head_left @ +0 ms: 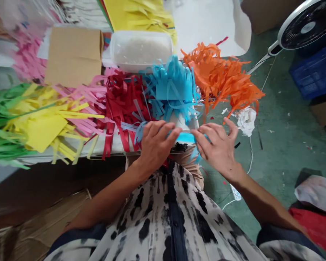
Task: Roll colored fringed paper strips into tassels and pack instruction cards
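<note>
A table point(38, 158) heaped with coloured paper fringe point(119, 98); at its near edge the left hand point(154, 145) and right hand point(218, 146) pinch one blue strip point(186, 137).

Head camera looks steeply down, close over left hand point(154, 145) and right hand point(218, 146).

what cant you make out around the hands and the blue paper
All in the head view:
blue strip: mostly covered by the fingers of the left hand and right hand; pinched or just touched, cannot tell.
small black thing below it: too small to identify.
plastic tub: cloudy wall blurs its contents.
fan: cut off by the top and right edges.
green fringe: cut off by the left edge.
</note>
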{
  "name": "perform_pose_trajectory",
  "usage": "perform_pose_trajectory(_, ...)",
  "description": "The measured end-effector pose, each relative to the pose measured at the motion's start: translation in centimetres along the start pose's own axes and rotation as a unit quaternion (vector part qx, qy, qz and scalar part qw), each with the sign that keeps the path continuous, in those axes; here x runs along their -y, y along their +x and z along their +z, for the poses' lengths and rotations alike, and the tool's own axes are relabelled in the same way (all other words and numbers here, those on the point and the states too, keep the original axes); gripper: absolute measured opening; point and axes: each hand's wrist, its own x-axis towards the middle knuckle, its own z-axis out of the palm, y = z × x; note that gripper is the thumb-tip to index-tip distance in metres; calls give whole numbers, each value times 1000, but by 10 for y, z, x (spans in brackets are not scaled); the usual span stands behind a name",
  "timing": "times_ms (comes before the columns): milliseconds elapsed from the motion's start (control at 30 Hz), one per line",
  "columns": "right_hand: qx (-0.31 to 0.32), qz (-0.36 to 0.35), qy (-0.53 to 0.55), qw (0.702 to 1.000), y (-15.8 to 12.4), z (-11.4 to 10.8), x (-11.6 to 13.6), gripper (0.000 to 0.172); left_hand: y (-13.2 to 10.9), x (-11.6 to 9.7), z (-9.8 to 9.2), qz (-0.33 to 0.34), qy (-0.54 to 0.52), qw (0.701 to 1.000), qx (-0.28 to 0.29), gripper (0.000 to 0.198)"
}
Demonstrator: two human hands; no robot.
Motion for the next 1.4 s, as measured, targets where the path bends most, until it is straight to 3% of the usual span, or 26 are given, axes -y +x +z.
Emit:
perform_pose_trajectory(100, 4, -47, 10, 999, -8, 4, 0, 39, 0, 1, 1, 86, 3, 996, 23, 25)
perform_pose_trajectory(167, 0, -51, 1, 999, -12, 5, -2, 42, -1, 6, 0, 103, 13, 994, 38, 24)
perform_pose_trajectory(333, -10, -52, -9, 999, -21, 5, -14, 48, -10, 27, -16, 60, 31, 997, 28, 26)
perform_pose_trajectory(400, -5, -50, -5, 999, -22, 4, -17, 46, -9, 27, -23, 32, 35, 999, 24, 26)
perform_pose_trajectory(467, 2, -48, 5, 999, -21, 3, -16, 44, -5, 19, -26, 48, 18, 998, 36, 27)
perform_pose_trajectory(600, 16, -38, 34, 999, -19, 0, -13, 44, -2, -5, -12, 153, -78, 980, 99, 43)
perform_pose_trajectory(700, 21, -41, 21, 999, -24, -1, -17, 46, -10, -11, 1, 151, -101, 974, 137, 64)
perform_pose_trajectory(800, 3, -49, 3, 999, -32, -2, -25, 48, -16, -7, 4, 138, -107, 972, 159, 64)
perform_pose_trajectory(967, -79, -4, 42, 996, -40, -6, -17, 46, -12, -5, -1, 109, -136, 974, 145, 45)
perform_pose_trajectory(1200, -3, -24, 40, 999, -31, -2, 21, 29, -21, -24, -8, 75, -101, 988, 94, 29)
perform_pose_trajectory(1400, -40, -58, 44, 997, -40, 7, 7, 36, -38, -17, -6, 50, -91, 993, 65, 35)
